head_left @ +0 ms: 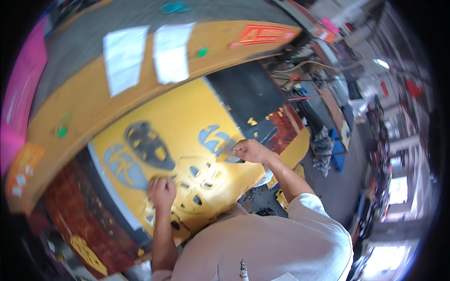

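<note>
— Where's the yellow sheet (180, 107)?
— Spread beneath the left hand (162, 189) and right hand (251, 151), next to a black mat (248, 89)
— Are they gripping anything?
— Both look curled inward; whether they grasp something, I can't tell

Sheet (183, 110): smooth, yellow, plastic-looking, glossy, strong glare at near edge. Mat (248, 89): black, mostly matt. Beam (82, 89): smooth, looks painted. Notices (125, 56): white paper. Tabletop (89, 201): red-brown, worn, scuffed. Shirt (262, 243): pale matt cloth. Wrap (322, 152): crinkled, shiny, plastic-looking.
</note>
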`<state>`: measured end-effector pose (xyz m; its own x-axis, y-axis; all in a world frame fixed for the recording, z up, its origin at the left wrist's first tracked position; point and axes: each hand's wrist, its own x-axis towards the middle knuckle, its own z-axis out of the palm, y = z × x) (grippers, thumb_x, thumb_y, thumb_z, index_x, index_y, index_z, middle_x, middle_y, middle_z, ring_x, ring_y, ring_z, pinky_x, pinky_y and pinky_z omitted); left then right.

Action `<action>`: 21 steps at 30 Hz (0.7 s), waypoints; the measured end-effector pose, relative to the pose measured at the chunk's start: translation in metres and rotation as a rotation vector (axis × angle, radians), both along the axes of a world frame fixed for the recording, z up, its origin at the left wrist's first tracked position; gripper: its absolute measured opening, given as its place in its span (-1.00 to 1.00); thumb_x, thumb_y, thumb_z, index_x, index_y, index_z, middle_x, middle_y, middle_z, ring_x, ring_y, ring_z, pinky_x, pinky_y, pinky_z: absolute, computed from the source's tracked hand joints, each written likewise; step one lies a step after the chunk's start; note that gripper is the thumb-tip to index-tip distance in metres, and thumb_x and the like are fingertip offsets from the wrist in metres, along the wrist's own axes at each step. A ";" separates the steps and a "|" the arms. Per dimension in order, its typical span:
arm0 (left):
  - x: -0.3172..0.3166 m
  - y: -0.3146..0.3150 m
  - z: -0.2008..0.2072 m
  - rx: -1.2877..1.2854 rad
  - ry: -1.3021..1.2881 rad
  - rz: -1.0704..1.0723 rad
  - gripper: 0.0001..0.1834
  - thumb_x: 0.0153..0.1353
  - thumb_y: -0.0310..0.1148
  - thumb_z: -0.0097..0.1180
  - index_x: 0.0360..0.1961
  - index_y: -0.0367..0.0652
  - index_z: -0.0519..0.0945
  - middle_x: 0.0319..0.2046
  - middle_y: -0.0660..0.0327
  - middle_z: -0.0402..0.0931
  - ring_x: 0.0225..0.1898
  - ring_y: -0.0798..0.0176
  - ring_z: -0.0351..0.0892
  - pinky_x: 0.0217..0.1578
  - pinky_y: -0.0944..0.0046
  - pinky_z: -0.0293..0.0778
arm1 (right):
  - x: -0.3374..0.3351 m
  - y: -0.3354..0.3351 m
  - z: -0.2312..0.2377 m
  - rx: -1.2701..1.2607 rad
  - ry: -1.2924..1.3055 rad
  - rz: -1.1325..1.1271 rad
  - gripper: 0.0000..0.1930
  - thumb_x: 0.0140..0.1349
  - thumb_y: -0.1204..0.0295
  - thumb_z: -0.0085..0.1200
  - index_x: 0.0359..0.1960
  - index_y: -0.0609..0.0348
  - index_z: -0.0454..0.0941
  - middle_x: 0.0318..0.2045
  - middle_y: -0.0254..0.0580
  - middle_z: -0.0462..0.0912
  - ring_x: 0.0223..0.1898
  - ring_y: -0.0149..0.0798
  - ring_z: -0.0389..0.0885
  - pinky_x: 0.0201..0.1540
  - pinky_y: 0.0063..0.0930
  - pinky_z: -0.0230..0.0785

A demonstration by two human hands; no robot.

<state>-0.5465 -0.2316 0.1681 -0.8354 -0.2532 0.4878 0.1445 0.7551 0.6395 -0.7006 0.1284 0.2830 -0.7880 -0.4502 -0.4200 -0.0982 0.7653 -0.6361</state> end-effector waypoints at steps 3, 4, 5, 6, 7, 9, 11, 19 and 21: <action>0.000 0.001 0.004 -0.034 -0.041 -0.031 -0.74 0.26 -0.44 0.19 -0.56 -0.19 0.45 -0.51 0.02 0.44 -0.41 -0.18 0.49 -0.39 -0.11 0.43 | -0.034 0.067 -0.012 -0.315 -0.060 -0.189 -0.81 0.37 0.44 0.25 -0.09 0.29 0.74 -0.23 -0.27 0.76 -0.17 -0.36 0.69 -0.02 -0.40 0.55; 0.000 0.001 0.003 -0.064 -0.051 -0.040 -0.73 0.28 -0.44 0.17 -0.56 -0.21 0.43 -0.51 0.00 0.42 -0.41 -0.20 0.48 -0.39 -0.12 0.40 | -0.050 0.094 -0.011 -0.339 -0.090 -0.286 -0.85 0.35 0.51 0.26 -0.11 0.29 0.75 -0.22 -0.35 0.73 -0.15 -0.41 0.65 -0.03 -0.44 0.53; 0.001 0.001 0.002 -0.086 -0.077 -0.054 -0.72 0.29 -0.45 0.15 -0.56 -0.23 0.42 -0.52 -0.02 0.40 -0.41 -0.21 0.46 -0.40 -0.13 0.38 | -0.067 0.123 -0.009 -0.355 -0.055 -0.374 -0.84 0.37 0.48 0.27 -0.08 0.25 0.75 -0.21 -0.34 0.75 -0.16 -0.42 0.67 -0.05 -0.45 0.56; 0.001 0.001 0.000 -0.100 -0.078 -0.059 -0.73 0.30 -0.45 0.14 -0.55 -0.25 0.43 -0.51 -0.04 0.41 -0.40 -0.23 0.47 -0.38 -0.14 0.40 | -0.087 0.150 -0.006 -0.336 -0.044 -0.475 -0.83 0.39 0.45 0.27 -0.05 0.22 0.75 -0.20 -0.33 0.76 -0.18 -0.42 0.69 -0.07 -0.47 0.58; 0.002 0.001 -0.001 -0.111 -0.095 -0.066 -0.74 0.30 -0.45 0.14 -0.54 -0.26 0.44 -0.50 -0.06 0.42 -0.39 -0.24 0.48 -0.36 -0.15 0.41 | -0.111 0.176 -0.003 -0.382 -0.063 -0.597 -0.81 0.41 0.42 0.27 -0.01 0.18 0.73 -0.19 -0.33 0.77 -0.19 -0.42 0.72 -0.09 -0.46 0.61; 0.002 0.004 -0.004 -0.126 -0.127 -0.050 -0.79 0.32 -0.44 0.13 -0.47 -0.30 0.54 -0.41 -0.10 0.53 -0.32 -0.28 0.53 -0.26 -0.16 0.49 | -0.164 0.224 -0.003 -0.482 -0.058 -0.817 -0.80 0.45 0.34 0.26 0.02 0.10 0.72 -0.19 -0.31 0.79 -0.23 -0.38 0.77 -0.14 -0.43 0.67; 0.001 0.011 -0.003 -0.251 -0.173 0.015 -0.74 0.41 -0.37 0.10 -0.42 -0.31 0.56 -0.38 -0.11 0.56 -0.30 -0.31 0.54 -0.23 -0.20 0.51 | -0.228 0.272 -0.008 -0.589 -0.014 -0.961 -0.80 0.48 0.27 0.23 -0.01 0.06 0.70 -0.20 -0.29 0.78 -0.24 -0.33 0.78 -0.16 -0.39 0.69; 0.000 0.062 0.009 -0.603 -0.318 0.247 -0.61 0.43 -0.21 0.04 -0.45 -0.30 0.64 -0.47 -0.14 0.62 -0.41 -0.33 0.58 -0.38 -0.23 0.49 | -0.454 0.423 -0.056 -0.954 0.111 -1.292 -0.79 0.51 0.23 0.13 -0.14 0.09 0.67 -0.29 -0.30 0.76 -0.30 -0.30 0.78 -0.29 -0.35 0.70; 0.004 0.066 0.002 -0.593 -0.406 0.249 -0.58 0.45 -0.20 0.01 -0.45 -0.31 0.63 -0.47 -0.15 0.62 -0.43 -0.35 0.57 -0.40 -0.24 0.47 | -0.491 0.446 -0.055 -0.999 0.134 -1.321 -0.79 0.51 0.24 0.14 -0.16 0.09 0.67 -0.31 -0.32 0.76 -0.32 -0.31 0.78 -0.30 -0.36 0.70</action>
<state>-0.5426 -0.1659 0.1705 -0.9307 -0.2492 0.2677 -0.2355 0.9683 0.0828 -1.1919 0.5745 0.2278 -0.8246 0.4809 -0.2979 0.1532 -0.3170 -0.9360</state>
